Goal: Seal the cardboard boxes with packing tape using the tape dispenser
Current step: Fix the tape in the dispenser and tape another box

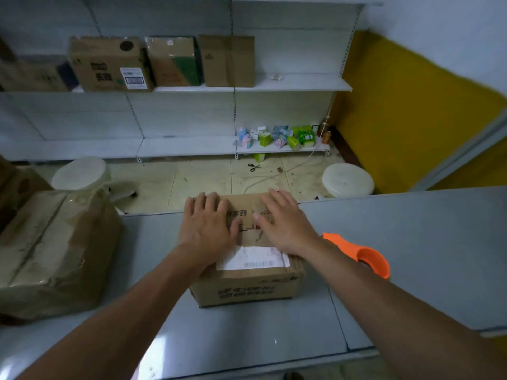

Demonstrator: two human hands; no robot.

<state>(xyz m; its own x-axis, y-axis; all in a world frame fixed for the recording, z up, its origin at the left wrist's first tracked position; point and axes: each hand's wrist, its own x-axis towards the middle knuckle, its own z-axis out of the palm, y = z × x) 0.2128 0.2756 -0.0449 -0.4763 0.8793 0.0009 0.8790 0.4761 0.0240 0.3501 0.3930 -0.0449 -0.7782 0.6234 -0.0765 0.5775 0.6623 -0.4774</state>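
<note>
Head view has our left hand (207, 223) and right hand (285, 223), fingers (212, 204) straight and spread, pressing the box (247, 286) flaps (248, 204) flat on the counter (411, 242), dispenser (367, 256) just right of it; lifting a hand for it, we judge, could let the flaps spring open.

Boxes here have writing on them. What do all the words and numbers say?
On the small cardboard box, front and top print: characters too blurred to read.
On its white shipping label: barcode, text too small.
On the shelf box, print and barcode sticker: blurred.
Nothing can be quoted.
</note>
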